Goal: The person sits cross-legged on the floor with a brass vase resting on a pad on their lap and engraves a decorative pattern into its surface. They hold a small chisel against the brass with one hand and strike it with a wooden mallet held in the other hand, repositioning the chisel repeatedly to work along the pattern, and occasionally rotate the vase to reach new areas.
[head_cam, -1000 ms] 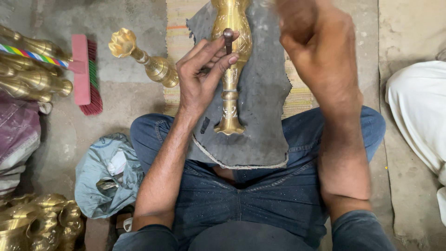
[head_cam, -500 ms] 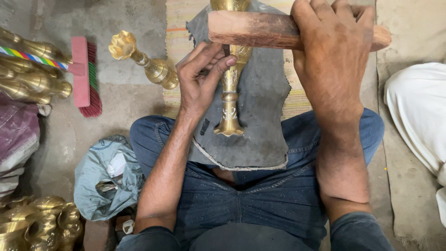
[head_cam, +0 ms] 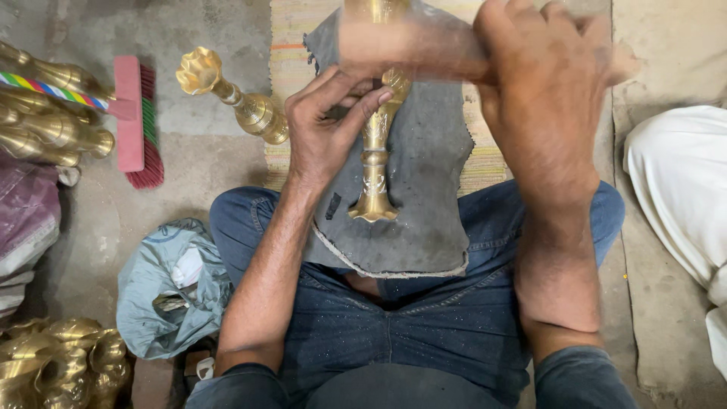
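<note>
- A seated person in blue jeans worked a tall brass stand (head_cam: pixel 374 163) that lay along a grey denim cloth (head_cam: pixel 424 197) spread over the lap, its flared base toward the body and its upper end running out of view at the top.
- The left hand (head_cam: pixel 327 121) was curled against the upper stem of the brass stand, fingers bent and pinched around a small dark tool (head_cam: pixel 376 82) held against the metal; how much of the tool the fingers covered could not be told.
- The right hand (head_cam: pixel 541 106) was closed in a fist around the wooden mallet (head_cam: pixel 413 49), which crossed the top of the frame above the stand and showed only as a motion blur.
- A second brass piece (head_cam: pixel 231 95) with a flower-shaped end lay on the concrete floor (head_cam: pixel 204 182) just left of the woven mat (head_cam: pixel 291 45), well apart from both hands.
- A pink-backed brush (head_cam: pixel 136 125) with red and green bristles lay near the left edge, beside a row of brass stems (head_cam: pixel 45 129) and a rainbow-striped stick (head_cam: pixel 49 89).
- A crumpled grey-blue plastic bag (head_cam: pixel 170 288) rested against the person's left thigh, and a cluster of brass castings (head_cam: pixel 57 363) filled the lower left corner.
- A white-clothed leg (head_cam: pixel 678 189) of another person showed at the right edge.
</note>
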{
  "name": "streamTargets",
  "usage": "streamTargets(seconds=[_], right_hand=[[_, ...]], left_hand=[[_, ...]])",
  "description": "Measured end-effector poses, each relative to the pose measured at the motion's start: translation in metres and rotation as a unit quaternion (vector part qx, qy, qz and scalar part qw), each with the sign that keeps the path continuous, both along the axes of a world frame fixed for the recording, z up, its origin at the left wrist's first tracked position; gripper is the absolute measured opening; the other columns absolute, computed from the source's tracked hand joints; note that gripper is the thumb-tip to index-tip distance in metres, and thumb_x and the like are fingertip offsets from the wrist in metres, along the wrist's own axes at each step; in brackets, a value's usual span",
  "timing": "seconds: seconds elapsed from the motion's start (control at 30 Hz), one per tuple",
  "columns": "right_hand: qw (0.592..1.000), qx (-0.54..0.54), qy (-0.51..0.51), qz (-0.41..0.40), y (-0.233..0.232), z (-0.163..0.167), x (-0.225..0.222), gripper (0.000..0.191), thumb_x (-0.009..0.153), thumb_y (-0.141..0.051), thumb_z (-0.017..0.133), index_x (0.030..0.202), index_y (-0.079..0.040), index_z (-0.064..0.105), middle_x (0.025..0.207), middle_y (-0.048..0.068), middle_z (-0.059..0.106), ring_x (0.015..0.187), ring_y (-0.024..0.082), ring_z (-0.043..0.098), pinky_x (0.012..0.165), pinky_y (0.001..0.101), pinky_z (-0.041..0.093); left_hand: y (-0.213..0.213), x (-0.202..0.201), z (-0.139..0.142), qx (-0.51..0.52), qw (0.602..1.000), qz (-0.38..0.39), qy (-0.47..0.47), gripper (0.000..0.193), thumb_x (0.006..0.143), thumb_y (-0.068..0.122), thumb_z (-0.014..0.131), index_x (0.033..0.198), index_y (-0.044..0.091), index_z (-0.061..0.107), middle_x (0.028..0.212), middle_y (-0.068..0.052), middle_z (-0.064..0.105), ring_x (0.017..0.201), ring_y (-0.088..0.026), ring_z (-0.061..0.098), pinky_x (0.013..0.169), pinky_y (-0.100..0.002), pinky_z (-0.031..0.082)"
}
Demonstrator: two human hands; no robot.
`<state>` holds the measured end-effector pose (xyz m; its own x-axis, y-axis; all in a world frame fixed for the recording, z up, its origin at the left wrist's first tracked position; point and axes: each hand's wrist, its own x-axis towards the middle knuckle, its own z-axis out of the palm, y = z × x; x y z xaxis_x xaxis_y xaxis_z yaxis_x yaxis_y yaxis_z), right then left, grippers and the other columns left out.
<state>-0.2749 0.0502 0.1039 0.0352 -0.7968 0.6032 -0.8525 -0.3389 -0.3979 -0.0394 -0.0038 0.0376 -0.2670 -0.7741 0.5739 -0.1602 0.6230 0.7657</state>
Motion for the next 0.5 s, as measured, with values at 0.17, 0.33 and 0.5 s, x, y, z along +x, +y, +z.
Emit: streamTargets(seconds=[0.17, 0.33, 0.5], right_hand=[[0.991, 0.071, -0.11, -0.014, -0.002, 0.01, 0.001, 0.028, 0.099, -0.005, 0.077, 0.121, -0.002, 0.06, 0.093, 0.018, 0.061, 0.085, 0.036, 0.064, 0.078, 0.0486, 0.048], [0.989, -0.11, 0.096, 0.024, -0.005, 0.006, -0.002, 0.031, 0.085, 0.006, 0.077, 0.112, 0.003, 0.062, 0.097, 0.021, 0.065, 0.094, 0.044, 0.064, 0.078, 0.0513, 0.048], [0.995, -0.073, 0.05, 0.053, -0.031, 0.007, -0.009, 0.029, 0.088, 0.005, 0.076, 0.112, 0.005, 0.059, 0.101, 0.024, 0.063, 0.096, 0.047, 0.062, 0.079, 0.0507, 0.047]], left_hand=[[-0.004, 0.002, -0.005, 0.016, 1.0, -0.013, 0.009, 0.031, 0.097, 0.003, 0.082, 0.126, 0.002, 0.071, 0.109, -0.008, 0.075, 0.099, -0.015, 0.077, 0.083, -0.026, 0.067], [-0.013, 0.004, -0.011, 0.031, 0.993, -0.046, 0.108, 0.024, 0.098, 0.0, 0.08, 0.121, 0.003, 0.074, 0.113, -0.011, 0.076, 0.095, -0.014, 0.077, 0.08, -0.028, 0.07], [-0.019, 0.018, -0.006, 0.099, 0.986, -0.086, 0.106, 0.034, 0.099, 0.001, 0.08, 0.131, 0.003, 0.069, 0.11, -0.01, 0.079, 0.098, -0.017, 0.078, 0.089, -0.03, 0.067]])
